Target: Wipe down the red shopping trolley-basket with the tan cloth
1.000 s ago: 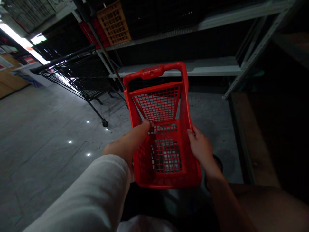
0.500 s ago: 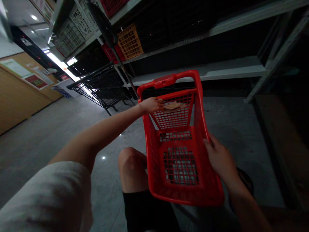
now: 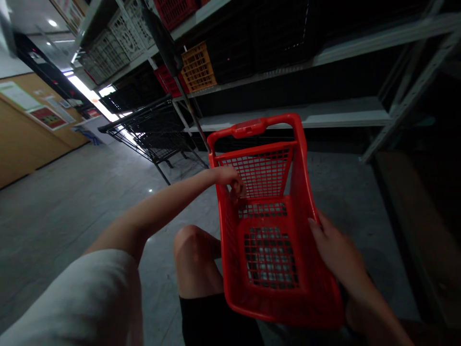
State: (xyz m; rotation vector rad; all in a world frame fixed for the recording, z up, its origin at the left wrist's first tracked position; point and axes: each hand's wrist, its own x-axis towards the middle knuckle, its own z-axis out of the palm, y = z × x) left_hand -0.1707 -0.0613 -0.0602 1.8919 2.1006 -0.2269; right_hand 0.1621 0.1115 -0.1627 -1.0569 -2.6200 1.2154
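Head view is showing a person sitting low on a dim shop floor [image 3: 72, 202], with a red basket [image 3: 270, 254] lying tilted against the lap in the near middle of the scene, its open top facing up and its handle [image 3: 252, 127] pointing to the far side. The right hand [image 3: 336, 254] is gripping the basket's right rim, fingers wrapping over the edge and pressing on the plastic. The left hand [image 3: 230, 179] is reaching in over the left rim and is resting at the far left inner corner, where the mesh end wall is meeting the bottom. Its fingers are curling inward, but whether they are pinching the mesh, holding something small or simply bending I cannot tell. The two hands are staying well apart, one on each side of the basket. A bare knee [image 3: 192, 250] is showing just left of the basket, touching its side, and a white sleeve [image 3: 82, 302] is filling the near left corner. Far left, a black wire trolley [image 3: 154, 129] is standing beside grey metal shelving [image 3: 324, 115], which is running along the far side and carrying an orange crate [image 3: 198, 67].
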